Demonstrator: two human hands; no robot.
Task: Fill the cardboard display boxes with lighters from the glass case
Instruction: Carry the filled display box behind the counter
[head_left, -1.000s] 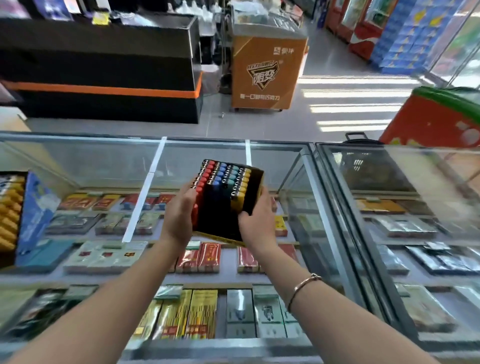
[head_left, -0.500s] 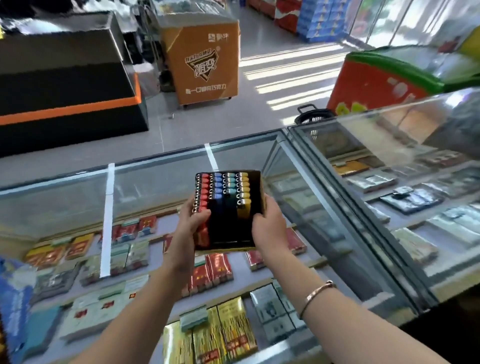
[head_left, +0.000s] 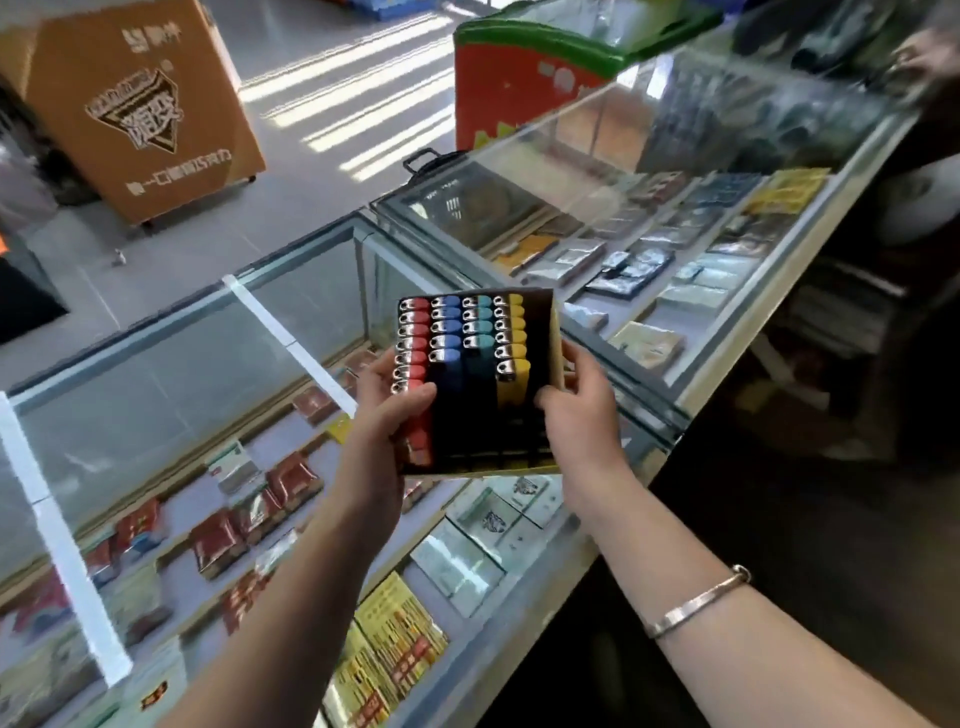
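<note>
At frame centre the cardboard display box (head_left: 540, 374) hangs above the glass case (head_left: 311, 291), long axis running up-frame. The left hand (head_left: 387, 415) and right hand (head_left: 582, 410) each grip a side edge, fingers curled; its rightmost column holds no lighters (head_left: 462, 338).

Both forearms are bare, with no sleeve showing anywhere along them. The left hand (head_left: 387, 415) wears no ring or band. Behind the right hand (head_left: 582, 410), a thin silver-coloured metal bangle (head_left: 698, 603) circles the wrist, plain and smooth, with a small knob at its end.
</note>
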